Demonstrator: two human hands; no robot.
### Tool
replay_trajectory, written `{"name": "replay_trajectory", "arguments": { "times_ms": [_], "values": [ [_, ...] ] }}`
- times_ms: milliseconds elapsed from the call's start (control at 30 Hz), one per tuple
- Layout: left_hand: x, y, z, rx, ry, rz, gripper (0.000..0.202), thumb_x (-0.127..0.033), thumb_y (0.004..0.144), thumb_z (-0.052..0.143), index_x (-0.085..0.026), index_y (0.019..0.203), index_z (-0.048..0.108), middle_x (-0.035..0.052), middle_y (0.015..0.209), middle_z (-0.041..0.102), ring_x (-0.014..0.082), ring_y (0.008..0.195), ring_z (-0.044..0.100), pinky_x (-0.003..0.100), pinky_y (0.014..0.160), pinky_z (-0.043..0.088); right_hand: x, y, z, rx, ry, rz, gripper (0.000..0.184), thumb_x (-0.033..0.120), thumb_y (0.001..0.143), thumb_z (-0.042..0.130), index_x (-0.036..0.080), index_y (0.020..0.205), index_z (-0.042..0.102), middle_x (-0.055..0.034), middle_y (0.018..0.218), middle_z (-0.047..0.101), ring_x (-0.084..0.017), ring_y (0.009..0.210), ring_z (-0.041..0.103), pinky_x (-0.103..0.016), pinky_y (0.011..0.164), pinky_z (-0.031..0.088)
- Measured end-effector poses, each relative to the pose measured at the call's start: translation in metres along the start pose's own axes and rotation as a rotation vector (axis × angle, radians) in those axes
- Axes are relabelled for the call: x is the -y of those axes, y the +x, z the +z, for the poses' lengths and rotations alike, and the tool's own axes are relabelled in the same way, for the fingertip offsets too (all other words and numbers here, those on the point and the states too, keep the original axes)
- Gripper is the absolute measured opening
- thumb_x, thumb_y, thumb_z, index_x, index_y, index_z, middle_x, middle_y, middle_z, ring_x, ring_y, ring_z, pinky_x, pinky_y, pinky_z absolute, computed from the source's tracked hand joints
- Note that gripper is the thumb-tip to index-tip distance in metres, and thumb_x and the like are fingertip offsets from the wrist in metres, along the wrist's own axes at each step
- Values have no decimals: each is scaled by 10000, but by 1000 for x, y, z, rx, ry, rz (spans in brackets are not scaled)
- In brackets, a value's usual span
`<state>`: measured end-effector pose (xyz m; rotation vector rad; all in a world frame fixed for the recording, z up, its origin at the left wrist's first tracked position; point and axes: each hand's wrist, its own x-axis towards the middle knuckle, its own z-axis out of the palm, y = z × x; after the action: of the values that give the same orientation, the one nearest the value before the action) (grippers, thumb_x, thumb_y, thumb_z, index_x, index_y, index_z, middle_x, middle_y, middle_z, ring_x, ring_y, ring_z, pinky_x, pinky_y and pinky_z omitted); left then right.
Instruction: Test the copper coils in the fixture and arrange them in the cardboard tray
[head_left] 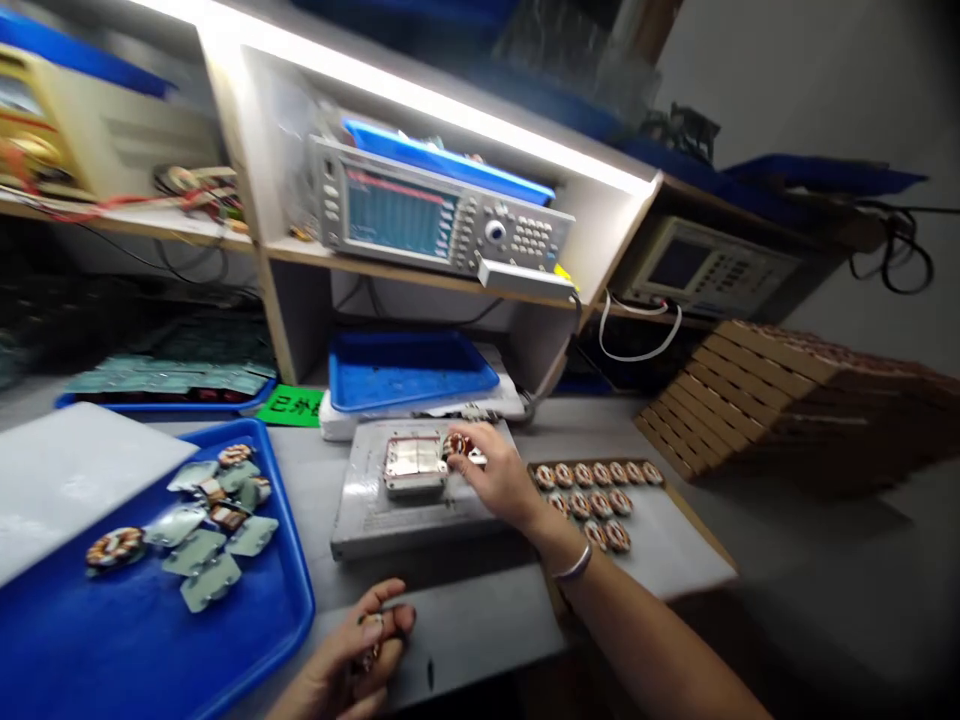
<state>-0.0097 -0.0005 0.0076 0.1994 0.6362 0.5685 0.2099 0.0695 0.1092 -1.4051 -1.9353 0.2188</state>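
Observation:
My right hand (501, 478) reaches forward and pinches a copper-wound coil (457, 444) right beside the metal contact block (415, 464) on the grey test fixture (390, 520). My left hand (360, 650) rests near the table's front edge, its fingers curled round a small coil (372, 636) that is mostly hidden. To the right of the fixture, several coils (592, 488) lie in rows on a flat tray (675, 555).
At the left, a blue tray (150, 640) holds a coil (114, 546) and several pale green plates (214, 540). On the shelf sit a grey measuring instrument (439, 215) and another meter (705, 268). A blue tray (409, 368) sits behind the fixture. Brown stacked trays (787, 400) stand right.

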Motion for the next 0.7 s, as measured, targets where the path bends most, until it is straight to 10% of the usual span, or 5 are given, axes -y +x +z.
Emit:
{"name": "replay_trajectory", "arguments": {
  "times_ms": [267, 700],
  "values": [
    [-4, 5, 4, -63, 6, -88, 453, -158, 685, 646, -189, 1118, 517, 98, 887, 596, 44, 479, 355, 137, 337, 259, -8, -108, -106, 19, -142, 344, 382, 218, 752, 631, 226, 1124, 546, -31, 977, 609, -130, 742, 559, -293, 728, 486],
    [-6, 9, -5, -273, 17, -182, 716, -85, 598, 651, -314, 1243, 441, 34, 872, 596, 43, 405, 376, 181, 305, 351, -14, -162, -121, 237, -204, 360, 281, 122, 805, 527, 209, 1064, 590, -64, 1062, 605, -193, 1018, 536, -379, 889, 457]
  ]
}}
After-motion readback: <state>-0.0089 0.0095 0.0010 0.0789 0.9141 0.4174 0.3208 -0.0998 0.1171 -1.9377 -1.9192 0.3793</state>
